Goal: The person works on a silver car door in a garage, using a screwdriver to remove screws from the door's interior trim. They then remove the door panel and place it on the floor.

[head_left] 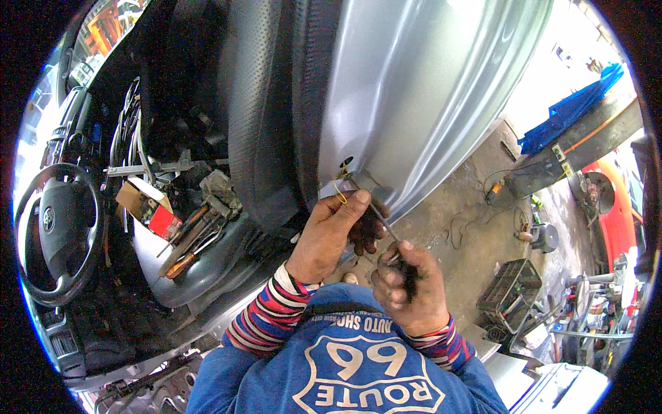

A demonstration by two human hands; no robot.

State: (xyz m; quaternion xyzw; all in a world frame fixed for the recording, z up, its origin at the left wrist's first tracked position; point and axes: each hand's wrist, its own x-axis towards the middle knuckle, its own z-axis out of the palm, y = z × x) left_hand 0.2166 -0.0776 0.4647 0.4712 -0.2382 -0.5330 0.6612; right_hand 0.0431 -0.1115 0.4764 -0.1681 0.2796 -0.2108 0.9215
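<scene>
My left hand (329,234), in a striped sleeve, pinches a thin metal rod (383,222) near its upper end, beside a small dark hole (346,164) in the silver door-frame panel (386,83). A thin yellow wire (338,190) loops out at the hole by my thumb. My right hand (412,286) is closed round the lower end of the rod, which slants down to the right from the hole area. Its handle, if it has one, is hidden in my fingers. The padded black seat back (262,110) runs along the panel's left.
At the left are a steering wheel (86,238) and a seat (207,279) bearing an open box (138,196) and tools. Right: a bench (572,159) with blue sheeting (572,103), a red car panel (617,228), cables on the floor, a black crate (510,293) and piled metal parts.
</scene>
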